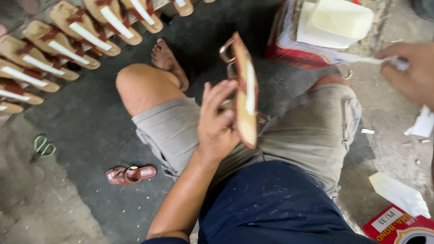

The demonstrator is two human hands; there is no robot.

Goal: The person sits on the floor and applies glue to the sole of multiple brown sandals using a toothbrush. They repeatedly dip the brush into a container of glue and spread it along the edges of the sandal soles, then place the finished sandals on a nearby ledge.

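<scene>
**Sandal held on edge above your lap**

Your left hand point(218, 121) grips a tan sandal point(244, 91) on edge, its sole facing right, above your lap. Right of the sandal, your right hand point(427, 75) is closed around a small white-tipped tool point(379, 60). Beyond the sandal sits a red can point(294, 47) with a white block point(336, 20) on top. Far left of it, matching sandals point(63, 41) lie in a row.

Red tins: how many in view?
2. One red tin stands upper right under a white block; the other sits at the bottom right edge, partly cropped. More may lie outside the frame.
</scene>
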